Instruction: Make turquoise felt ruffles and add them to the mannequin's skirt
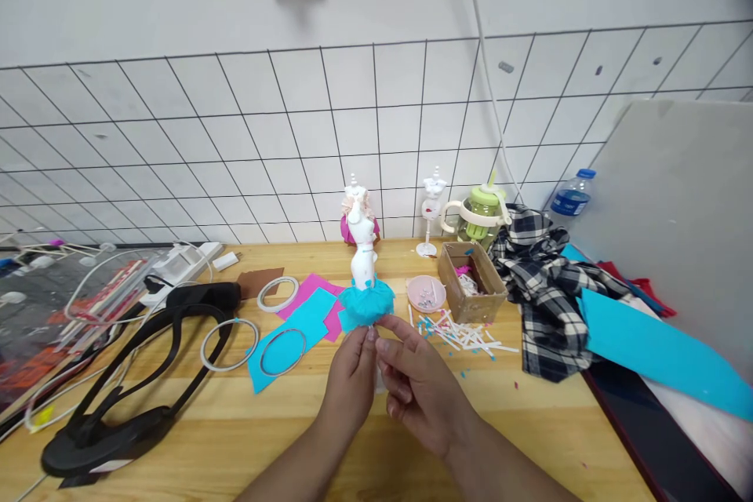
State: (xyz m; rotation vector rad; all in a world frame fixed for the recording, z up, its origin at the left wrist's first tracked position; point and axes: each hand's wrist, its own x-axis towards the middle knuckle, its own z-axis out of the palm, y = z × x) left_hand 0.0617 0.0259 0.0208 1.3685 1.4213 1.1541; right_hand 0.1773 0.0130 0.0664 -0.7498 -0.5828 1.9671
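Left hand: thumb and fingers closed together just under the hem, apparently round the stem of a small white mannequin; the grip itself is mostly hidden. Right hand: index finger up at the hem of a ruffled turquoise skirt, thumb lower and apart from it, other fingers curled. Whether it has caught any cloth I cannot tell.

The mannequin is upright at the centre of the frame, skirt about its lower part. Looks like light, stiff plastic, probably smooth enough to slip or turn if held loosely; the stem seems thin and might bend under force. The skirt looks soft, gauzy, easily crushed. Best hold, I judge: the stem below the hem, or the bare waist above, touching cloth only at its edge.

Outward, centre-left: blue sheet lying over a magenta sheet, pale rings near by. Right of centre: pink dish, cardboard box, scattered white strips. Behind, two more mannequins. Far right, plaid cloth; lower left, a black headset-like frame. All on a wooden surface against white tile.
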